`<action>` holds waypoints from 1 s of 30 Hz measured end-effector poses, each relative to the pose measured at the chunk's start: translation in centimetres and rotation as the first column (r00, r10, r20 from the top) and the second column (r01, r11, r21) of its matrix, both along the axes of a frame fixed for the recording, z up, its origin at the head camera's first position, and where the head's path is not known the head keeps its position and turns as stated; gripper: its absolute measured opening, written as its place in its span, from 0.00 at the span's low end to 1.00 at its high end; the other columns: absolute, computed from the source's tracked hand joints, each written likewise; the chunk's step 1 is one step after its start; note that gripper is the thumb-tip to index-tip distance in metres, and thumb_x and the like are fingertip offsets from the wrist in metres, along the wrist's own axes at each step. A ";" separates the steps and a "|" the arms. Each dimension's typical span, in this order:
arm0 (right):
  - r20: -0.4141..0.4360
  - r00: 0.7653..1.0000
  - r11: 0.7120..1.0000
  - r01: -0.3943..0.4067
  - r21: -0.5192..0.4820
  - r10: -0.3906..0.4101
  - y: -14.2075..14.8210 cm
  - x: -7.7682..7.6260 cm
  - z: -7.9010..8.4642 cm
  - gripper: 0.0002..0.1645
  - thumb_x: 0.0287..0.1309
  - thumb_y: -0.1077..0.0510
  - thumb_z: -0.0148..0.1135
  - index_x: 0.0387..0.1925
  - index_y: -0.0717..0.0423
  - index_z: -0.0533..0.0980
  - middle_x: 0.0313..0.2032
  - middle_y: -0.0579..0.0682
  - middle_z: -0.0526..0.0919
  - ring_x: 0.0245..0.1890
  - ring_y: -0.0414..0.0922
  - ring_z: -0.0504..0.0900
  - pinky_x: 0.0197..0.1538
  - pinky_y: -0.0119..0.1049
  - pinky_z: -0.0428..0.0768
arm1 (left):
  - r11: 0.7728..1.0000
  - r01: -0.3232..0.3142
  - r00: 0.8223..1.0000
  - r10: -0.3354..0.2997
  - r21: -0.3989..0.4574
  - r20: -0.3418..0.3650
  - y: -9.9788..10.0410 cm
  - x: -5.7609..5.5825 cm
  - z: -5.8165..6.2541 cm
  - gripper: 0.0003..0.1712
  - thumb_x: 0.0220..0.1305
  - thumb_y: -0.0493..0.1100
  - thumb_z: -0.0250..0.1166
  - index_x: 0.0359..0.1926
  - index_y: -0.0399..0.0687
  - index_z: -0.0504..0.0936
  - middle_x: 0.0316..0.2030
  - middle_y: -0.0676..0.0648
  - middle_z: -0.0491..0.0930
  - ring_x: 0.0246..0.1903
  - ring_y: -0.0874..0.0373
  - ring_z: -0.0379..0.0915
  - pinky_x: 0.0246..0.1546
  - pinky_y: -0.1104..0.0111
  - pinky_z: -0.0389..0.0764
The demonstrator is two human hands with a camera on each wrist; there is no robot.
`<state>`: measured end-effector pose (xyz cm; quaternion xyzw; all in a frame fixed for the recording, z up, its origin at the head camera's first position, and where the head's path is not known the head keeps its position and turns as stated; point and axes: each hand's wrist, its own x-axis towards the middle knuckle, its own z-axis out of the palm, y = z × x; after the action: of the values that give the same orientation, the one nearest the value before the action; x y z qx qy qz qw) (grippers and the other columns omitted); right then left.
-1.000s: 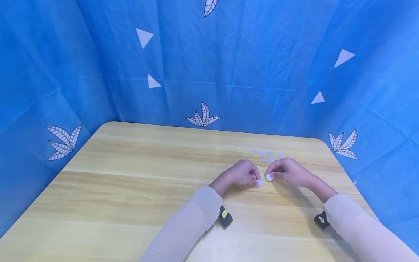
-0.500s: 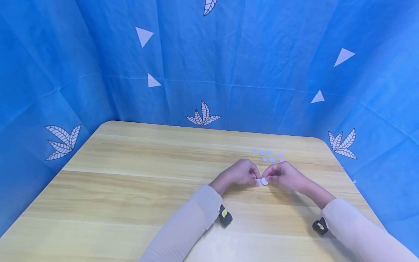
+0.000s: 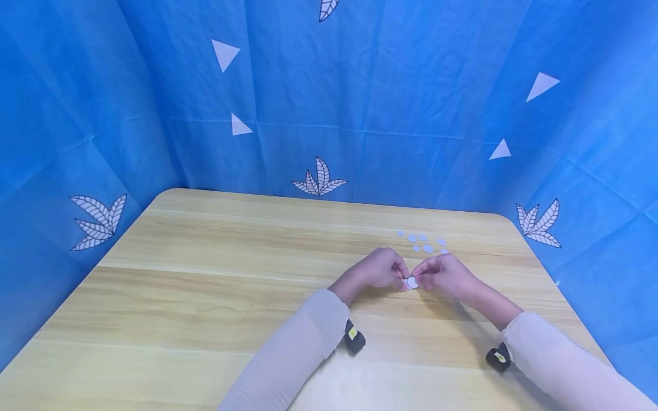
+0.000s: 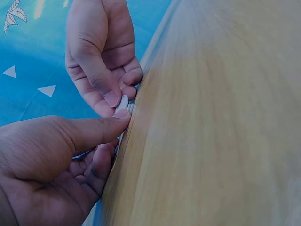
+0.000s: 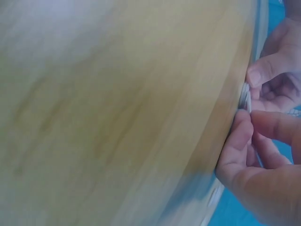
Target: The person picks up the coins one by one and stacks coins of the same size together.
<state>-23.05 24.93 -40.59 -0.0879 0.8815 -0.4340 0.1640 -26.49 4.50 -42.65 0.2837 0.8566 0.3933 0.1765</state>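
My left hand point(image 3: 377, 269) and right hand point(image 3: 448, 275) meet low over the right half of the table. Between thumb and fingers my right hand pinches a thin white round disc point(image 3: 413, 282). My left hand also holds something white and thin, seen in the left wrist view as small discs point(image 4: 130, 107) by its thumb tip. The white pieces lie against each other, and the right hand's disc covers most of the left's in the head view. How many pieces the fingers hold cannot be told.
Several loose white discs point(image 3: 428, 249) lie on the wooden table point(image 3: 216, 274), just beyond the hands towards the back right. A blue patterned cloth point(image 3: 303, 80) hangs around the table's back and sides. Each wrist carries a small black camera point(image 3: 354, 338).
My right hand has moved left and slightly down, bringing its disc against and over the white disc in my left hand. The left hand has stayed nearly still.
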 end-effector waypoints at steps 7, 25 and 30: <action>0.056 0.997 0.998 0.058 -0.018 -0.057 -0.4 0.1 -0.1 0.10 0.61 0.72 0.63 0.43 0.71 0.83 0.37 0.55 0.88 0.39 0.47 0.87 0.45 0.40 0.87 | 1.000 -0.003 1.000 0.003 -0.009 -0.004 0.1 -0.1 -0.1 0.09 0.56 0.39 0.79 0.38 0.47 0.88 0.29 0.57 0.82 0.33 0.65 0.76 0.38 0.77 0.77; 0.076 0.997 0.991 0.017 -0.132 -0.007 0.0 0.1 -0.2 0.13 0.60 0.71 0.65 0.47 0.74 0.79 0.40 0.57 0.87 0.41 0.46 0.86 0.47 0.37 0.86 | 1.000 -0.007 1.000 0.006 -0.014 -0.008 0.1 -0.3 -0.4 0.08 0.57 0.39 0.78 0.38 0.47 0.89 0.29 0.56 0.82 0.32 0.65 0.74 0.36 0.77 0.77; 0.090 0.996 0.988 0.035 -0.149 -0.022 0.4 0.1 -0.4 0.14 0.60 0.70 0.66 0.47 0.73 0.79 0.40 0.57 0.87 0.41 0.46 0.86 0.48 0.39 0.86 | 1.000 -0.011 1.000 0.010 -0.022 -0.009 0.1 -0.3 -0.3 0.08 0.57 0.39 0.79 0.38 0.48 0.89 0.29 0.57 0.81 0.32 0.65 0.74 0.37 0.77 0.77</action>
<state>-22.97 25.30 -40.96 -0.0681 0.8394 -0.5050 0.1893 -26.75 4.63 -42.97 0.2790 0.8632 0.3833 0.1736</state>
